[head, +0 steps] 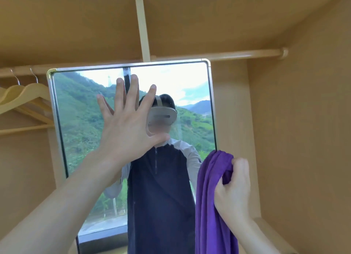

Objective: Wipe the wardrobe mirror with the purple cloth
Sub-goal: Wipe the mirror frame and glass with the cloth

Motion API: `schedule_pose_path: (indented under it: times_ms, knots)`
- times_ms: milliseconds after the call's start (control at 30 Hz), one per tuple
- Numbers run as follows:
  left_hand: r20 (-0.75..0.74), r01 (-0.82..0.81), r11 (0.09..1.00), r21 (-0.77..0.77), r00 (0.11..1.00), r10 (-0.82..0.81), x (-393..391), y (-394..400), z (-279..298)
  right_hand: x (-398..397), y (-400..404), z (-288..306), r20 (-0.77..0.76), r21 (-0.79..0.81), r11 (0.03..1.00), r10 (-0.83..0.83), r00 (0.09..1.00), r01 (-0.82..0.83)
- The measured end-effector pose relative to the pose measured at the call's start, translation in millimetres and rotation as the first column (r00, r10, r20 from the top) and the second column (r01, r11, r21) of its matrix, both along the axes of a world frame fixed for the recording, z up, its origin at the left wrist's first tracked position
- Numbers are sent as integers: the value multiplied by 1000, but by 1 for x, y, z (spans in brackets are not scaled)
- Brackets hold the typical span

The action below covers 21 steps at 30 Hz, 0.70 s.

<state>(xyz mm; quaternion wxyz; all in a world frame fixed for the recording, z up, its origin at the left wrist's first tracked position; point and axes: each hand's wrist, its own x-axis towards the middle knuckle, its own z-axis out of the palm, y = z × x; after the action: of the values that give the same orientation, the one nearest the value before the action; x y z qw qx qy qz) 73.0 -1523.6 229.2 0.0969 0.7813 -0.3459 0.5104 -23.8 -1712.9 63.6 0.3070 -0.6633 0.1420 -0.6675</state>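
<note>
The wardrobe mirror (pixel 79 121) hangs inside a wooden wardrobe, framed in silver metal with gold corners. It reflects green hills, a window and a person wearing a headset. My left hand (pixel 129 124) is raised in front of the glass with all fingers spread straight; whether the palm touches the glass I cannot tell. My right hand (pixel 232 187) grips a bunched fold of the purple cloth (pixel 210 196) at the mirror's lower right edge. The cloth hangs down long from my fist and covers that part of the mirror.
Wooden hangers (pixel 24 96) hang on the rail (pixel 237 54) at the left, close to the mirror's left edge. A cream vertical bracket (pixel 142 28) drops from the wardrobe ceiling above the mirror. The wardrobe's side wall (pixel 303 140) stands close on the right.
</note>
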Motion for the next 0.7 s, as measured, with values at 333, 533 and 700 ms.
schedule_pose_path:
  times_ms: [333,533,700]
  knots:
    - [57,-45,981,189,998,35,-1,14,-79,-7,12,92,-24,-315,889,-356,934,331]
    - [26,-12,985,171,1000,8,0,18,-93,10,51,76,-123,-590,754,-437,891,288]
    - [13,12,982,190,1000,-14,0,23,-103,11,65,-17,-257,-576,793,-407,877,199]
